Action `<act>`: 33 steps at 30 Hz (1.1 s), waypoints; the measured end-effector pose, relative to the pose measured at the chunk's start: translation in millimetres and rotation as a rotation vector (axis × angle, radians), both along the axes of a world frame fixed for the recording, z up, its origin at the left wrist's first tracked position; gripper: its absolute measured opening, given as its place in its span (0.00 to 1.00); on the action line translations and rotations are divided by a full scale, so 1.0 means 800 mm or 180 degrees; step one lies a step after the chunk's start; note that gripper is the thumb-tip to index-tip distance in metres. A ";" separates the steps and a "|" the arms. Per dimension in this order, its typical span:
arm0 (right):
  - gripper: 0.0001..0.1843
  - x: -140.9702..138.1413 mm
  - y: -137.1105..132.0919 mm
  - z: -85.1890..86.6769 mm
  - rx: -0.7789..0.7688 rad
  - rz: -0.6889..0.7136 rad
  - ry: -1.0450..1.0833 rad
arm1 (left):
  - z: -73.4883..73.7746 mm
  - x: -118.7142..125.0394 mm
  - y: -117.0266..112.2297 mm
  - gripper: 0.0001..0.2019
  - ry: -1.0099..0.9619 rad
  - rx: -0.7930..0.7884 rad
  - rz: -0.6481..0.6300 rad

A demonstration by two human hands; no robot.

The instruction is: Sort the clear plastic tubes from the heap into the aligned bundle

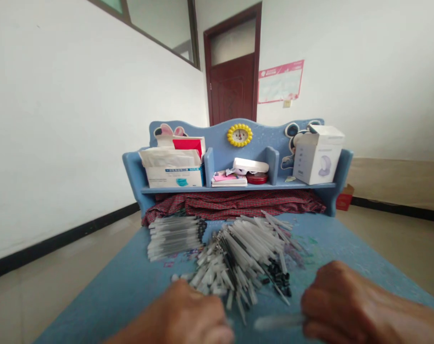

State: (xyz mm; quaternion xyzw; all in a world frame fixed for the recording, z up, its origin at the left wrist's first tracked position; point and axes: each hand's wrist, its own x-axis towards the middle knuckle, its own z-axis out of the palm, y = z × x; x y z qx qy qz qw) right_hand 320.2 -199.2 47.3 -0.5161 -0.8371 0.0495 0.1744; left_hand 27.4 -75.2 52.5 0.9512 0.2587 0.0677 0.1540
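A loose heap of clear plastic pen tubes (234, 258) lies crosswise on the blue desktop (120, 282), and a small cluster of black pen parts (279, 277) sits at its near right. Left of the heap is a neat stack of parallel tubes with dark tips (174, 237). My left hand (188, 313) is curled at the heap's near edge, and whatever its fingers hold is hidden. My right hand (345, 301) grips a blurred, whitish tube (278, 322) that points toward my left hand.
A blue wooden shelf (238, 187) backs the desk, holding a mask box (174, 174), a white carton (317, 155), papers and a yellow clock (239, 134). A red plaid cloth (231, 205) hangs beneath it. Tiled floor surrounds the desk.
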 end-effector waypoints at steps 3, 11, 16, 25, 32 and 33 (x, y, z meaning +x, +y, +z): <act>0.20 0.049 0.010 -0.024 -0.0268 -0.0977 0.0315 | -0.008 -0.028 0.034 0.18 -0.0166 -0.0070 0.1005; 0.18 0.007 0.130 -0.037 0.0029 -0.2139 -0.0811 | -0.048 0.036 0.055 0.11 0.0070 0.0537 0.0952; 0.19 -0.018 0.176 -0.035 0.0053 -0.2085 -0.0930 | -0.063 0.046 0.046 0.06 0.0129 0.0675 0.1000; 0.21 -0.009 0.189 -0.054 -0.0051 -0.2141 -0.0932 | -0.047 0.004 0.085 0.11 0.0410 0.1110 0.1479; 0.21 -0.001 0.190 -0.062 0.0000 -0.2216 -0.0793 | -0.050 -0.009 0.143 0.07 0.1016 0.1276 0.1689; 0.21 0.001 0.190 -0.062 -0.0010 -0.2210 -0.0786 | -0.052 -0.008 0.146 0.08 0.1070 0.1272 0.1657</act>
